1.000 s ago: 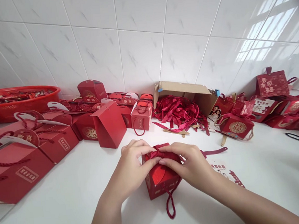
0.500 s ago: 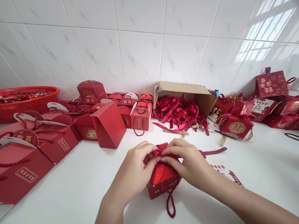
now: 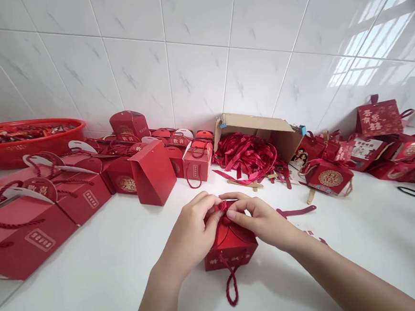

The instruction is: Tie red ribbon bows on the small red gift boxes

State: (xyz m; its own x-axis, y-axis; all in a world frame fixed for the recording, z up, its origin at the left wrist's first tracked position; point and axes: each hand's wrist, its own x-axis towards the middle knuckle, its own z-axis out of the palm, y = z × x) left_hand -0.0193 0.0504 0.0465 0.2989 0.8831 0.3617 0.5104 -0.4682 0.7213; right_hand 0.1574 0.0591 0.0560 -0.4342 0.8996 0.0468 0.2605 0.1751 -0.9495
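A small red gift box [image 3: 231, 244] with pale lettering stands upright on the white table in front of me. From its near side hangs a twisted dark-red cord loop [image 3: 231, 290]. At the top of the box, my left hand [image 3: 198, 223] pinches a dark-red satin ribbon [image 3: 223, 206] between thumb and fingers. My right hand [image 3: 257, 216] is closed on the same ribbon from the other side, thumb pressed near the knot. The far ends of the ribbon are hidden behind my fingers.
A cardboard box [image 3: 258, 121] on its side spills red ribbons [image 3: 248, 154] at the back. Red gift boxes [image 3: 84, 184] crowd the left, with a red plastic basket [image 3: 31, 152] behind. Finished-looking boxes [image 3: 329, 177] and a black ring [image 3: 412, 193] lie right.
The gift box has turned slightly, so its lettered front faces me more. My hands have shifted on the ribbon, and a small bunched knot now shows between them.
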